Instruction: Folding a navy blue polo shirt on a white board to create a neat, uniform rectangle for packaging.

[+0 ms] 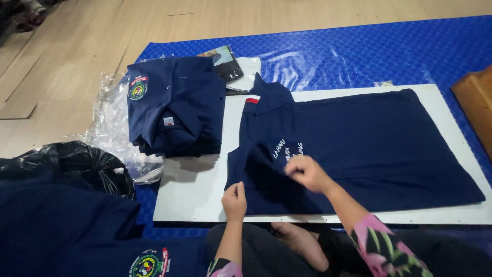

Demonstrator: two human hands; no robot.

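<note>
A navy polo shirt (pixel 369 143) lies spread on a white board (pixel 200 190), collar pointing left, with white lettering on its chest. My left hand (pixel 234 201) pinches the shirt's near left edge at the board's front. My right hand (pixel 307 172) grips a fold of fabric just below the lettering, fingers closed on the cloth. Both sleeves of mine are floral patterned.
A stack of folded navy shirts (pixel 171 105) with a badge sits left of the board on clear plastic wrap (pixel 110 128). A black plastic bag (pixel 77 164) and more navy shirts (pixel 77 231) lie at lower left. A blue mat (pixel 359 51) covers the wooden floor; a wooden object (pixel 474 102) stands at right.
</note>
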